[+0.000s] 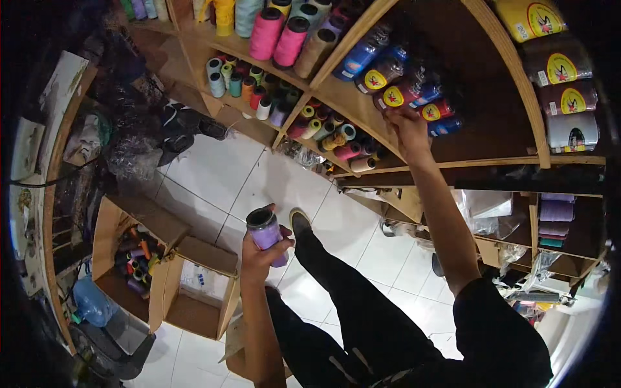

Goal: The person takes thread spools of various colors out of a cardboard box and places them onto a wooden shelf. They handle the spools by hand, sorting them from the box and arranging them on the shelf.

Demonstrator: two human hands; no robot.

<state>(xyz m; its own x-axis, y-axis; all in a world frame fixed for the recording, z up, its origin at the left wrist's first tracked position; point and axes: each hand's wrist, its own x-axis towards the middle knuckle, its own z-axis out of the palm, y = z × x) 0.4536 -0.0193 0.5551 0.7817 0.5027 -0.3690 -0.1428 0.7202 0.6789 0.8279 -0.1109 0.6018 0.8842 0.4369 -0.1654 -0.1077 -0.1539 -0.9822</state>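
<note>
My left hand [264,253] is closed around a purple thread spool [264,234] with a dark open end on top, held upright above the floor. My right hand [409,132] reaches up to a wooden shelf compartment. Its fingers are bent around the near end of a dark red thread spool [396,97] wrapped in clear plastic with a yellow round label; some fingertips are hidden. Beside it lie a red wrapped spool [437,111] and a blue one [446,126]. More wrapped spools, among them a brown one [380,76], lie farther left.
Pink spools [266,33] and smaller colored spools [249,87] fill neighboring compartments. Large wrapped cones [560,64] line the right shelf. On the tiled floor [272,178], an open cardboard box [168,291] holds several small spools. A blue water bottle [96,302] lies behind it.
</note>
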